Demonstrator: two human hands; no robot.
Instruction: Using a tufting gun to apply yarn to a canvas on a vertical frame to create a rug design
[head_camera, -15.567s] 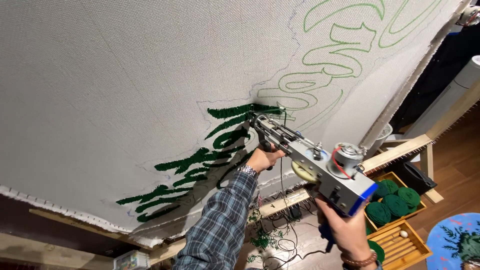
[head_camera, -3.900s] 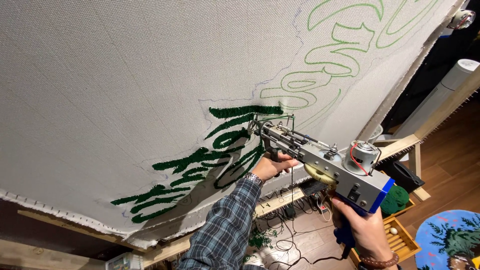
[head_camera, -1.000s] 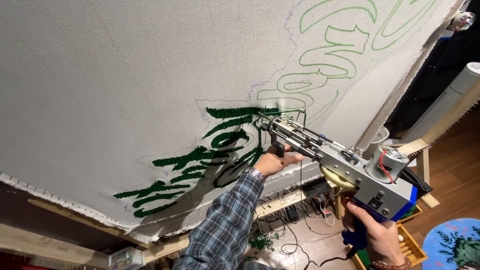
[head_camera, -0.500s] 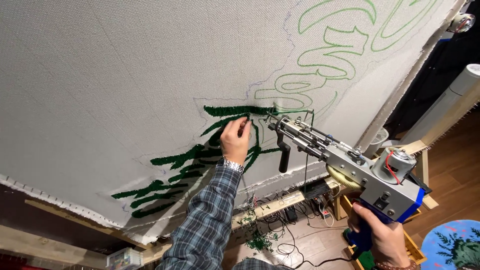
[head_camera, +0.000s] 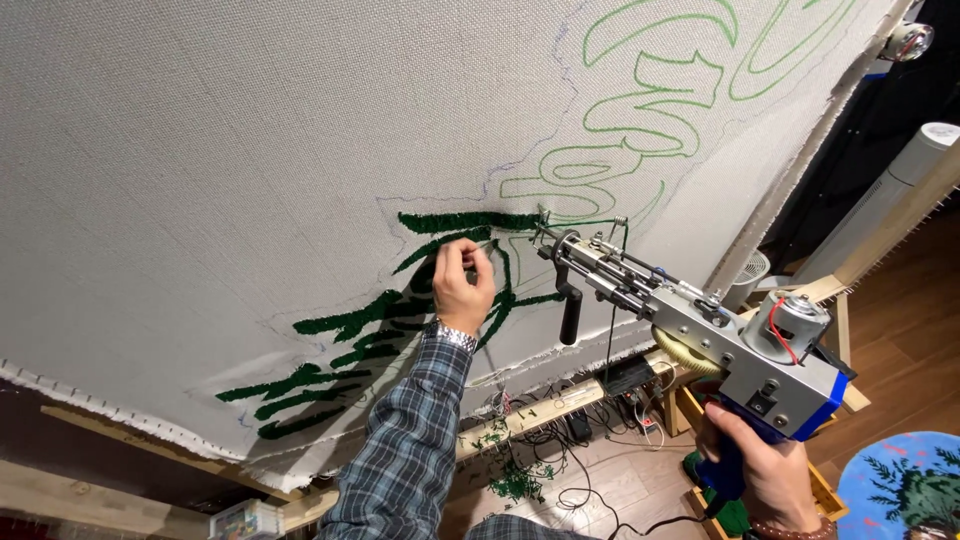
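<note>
Light: warm, bright on cloth.
Shadows: dark lower left.
Focus: sharp.
Edges: wide-angle bending.

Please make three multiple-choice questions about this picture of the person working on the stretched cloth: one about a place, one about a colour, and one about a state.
1. Where is the left hand?
A. on the tufting gun's front handle
B. on the cloth at the dark green tufted area
C. on the wooden frame

2. What colour are the tufted patches on the cloth?
A. red
B. dark green
C. yellow

3. How is the tufting gun held?
A. by both hands
B. by the right hand only, on the blue rear grip
C. by no hand

Answers: 1 B, its fingers pinch at the green area; 2 B, the pile is dark green; 3 B, the black front handle hangs free.
</note>
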